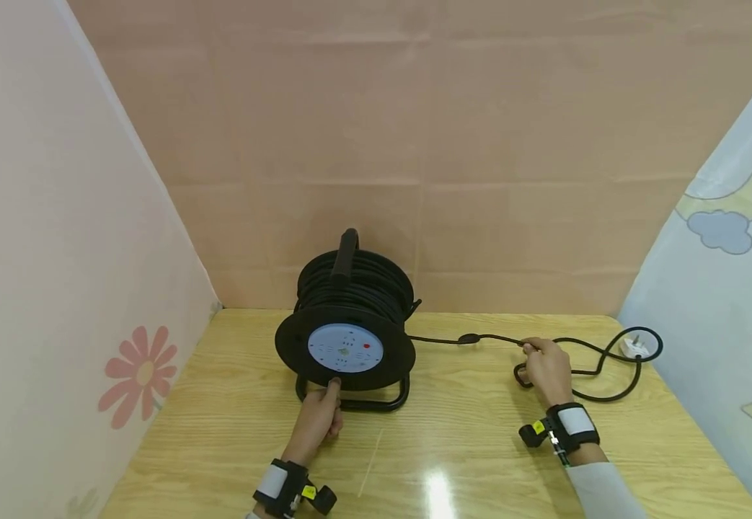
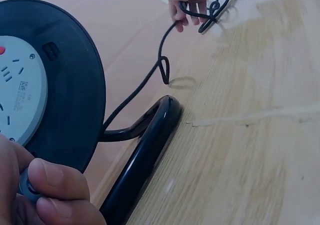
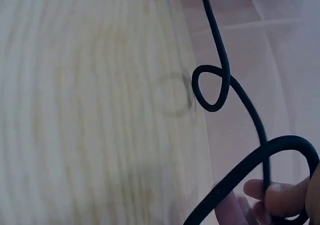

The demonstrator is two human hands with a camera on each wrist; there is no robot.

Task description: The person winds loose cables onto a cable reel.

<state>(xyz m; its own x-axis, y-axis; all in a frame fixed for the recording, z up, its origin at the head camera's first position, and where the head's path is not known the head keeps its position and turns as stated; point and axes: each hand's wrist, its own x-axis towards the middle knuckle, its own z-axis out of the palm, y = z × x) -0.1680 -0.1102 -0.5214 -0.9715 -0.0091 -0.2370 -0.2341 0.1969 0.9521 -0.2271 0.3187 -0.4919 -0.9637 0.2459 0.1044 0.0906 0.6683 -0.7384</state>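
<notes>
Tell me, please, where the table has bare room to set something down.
The table is bare between the left hand and right hand, and between the reel and flowered wall. It's crowded around and right of that hand, with cable loops and the plug.

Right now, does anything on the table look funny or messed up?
Yes: the cord curls into a small loop between the reel and the right hand instead of running straight. A pale streak marks the tabletop, maybe a scratch.
</notes>
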